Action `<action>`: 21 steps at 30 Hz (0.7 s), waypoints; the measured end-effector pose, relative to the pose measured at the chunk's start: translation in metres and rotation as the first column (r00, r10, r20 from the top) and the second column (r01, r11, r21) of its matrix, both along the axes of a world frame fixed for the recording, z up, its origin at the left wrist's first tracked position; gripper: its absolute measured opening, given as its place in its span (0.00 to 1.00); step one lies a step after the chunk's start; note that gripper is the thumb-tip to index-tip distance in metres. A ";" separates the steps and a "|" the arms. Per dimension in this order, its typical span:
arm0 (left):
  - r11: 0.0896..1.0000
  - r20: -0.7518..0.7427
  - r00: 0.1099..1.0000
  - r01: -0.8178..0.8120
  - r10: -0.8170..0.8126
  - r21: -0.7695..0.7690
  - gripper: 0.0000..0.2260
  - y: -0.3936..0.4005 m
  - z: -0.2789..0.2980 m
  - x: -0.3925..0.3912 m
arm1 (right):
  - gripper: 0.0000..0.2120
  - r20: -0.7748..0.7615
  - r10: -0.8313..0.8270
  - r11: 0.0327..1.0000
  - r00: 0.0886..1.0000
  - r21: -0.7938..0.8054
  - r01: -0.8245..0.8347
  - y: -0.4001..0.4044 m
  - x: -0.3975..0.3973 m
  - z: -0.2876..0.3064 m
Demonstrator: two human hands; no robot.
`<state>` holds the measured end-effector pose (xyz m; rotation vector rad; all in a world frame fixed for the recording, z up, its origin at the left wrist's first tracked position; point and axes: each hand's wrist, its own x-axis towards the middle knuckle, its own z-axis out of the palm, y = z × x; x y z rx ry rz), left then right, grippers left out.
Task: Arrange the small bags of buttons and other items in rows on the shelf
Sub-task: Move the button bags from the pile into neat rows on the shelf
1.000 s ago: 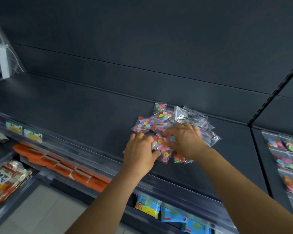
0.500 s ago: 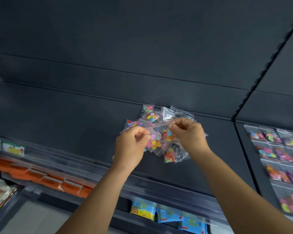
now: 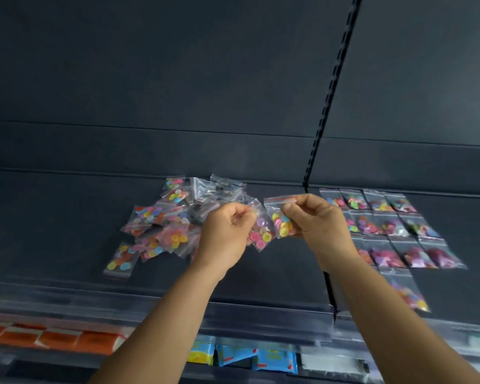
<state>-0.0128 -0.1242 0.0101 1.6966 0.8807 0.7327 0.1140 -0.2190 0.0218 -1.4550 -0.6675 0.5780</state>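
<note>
from the head view, our left hand [image 3: 227, 234] pinches one button bag [image 3: 261, 231] and our right hand [image 3: 316, 220] another [image 3: 281, 217], both held above the dark shelf [image 3: 275, 270] between the loose pile [image 3: 172, 220] and the finished rows [image 3: 394, 225]. these look light, limp and slick, so we judge the stiffer red zip strip the best place to hold.

Two bare forearms, no sleeves, left hand [image 3: 227, 234], right hand [image 3: 320, 225]

Dim even light, motion blur, wide-angle distortion
</note>
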 end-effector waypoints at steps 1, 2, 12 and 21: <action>0.999 0.031 0.999 0.030 -0.029 -0.043 0.06 -0.011 0.002 0.012 | 0.09 0.004 -0.006 1.000 1.000 -0.003 0.006 -0.011 0.009 0.000; 0.995 0.066 0.996 0.060 -0.054 -0.080 0.06 -0.023 0.004 0.024 | 0.09 0.013 -0.013 1.000 1.000 -0.009 0.013 -0.022 0.019 0.000; 0.994 0.024 0.994 0.111 -0.110 -0.023 0.03 -0.125 0.008 0.134 | 0.03 -0.041 0.071 0.983 0.997 -0.166 -0.076 -0.138 0.122 -0.003; 0.995 -0.057 0.995 0.087 -0.084 0.046 0.03 -0.180 0.001 0.183 | 0.06 -0.069 0.048 0.949 0.996 -0.307 -0.067 -0.214 0.189 -0.014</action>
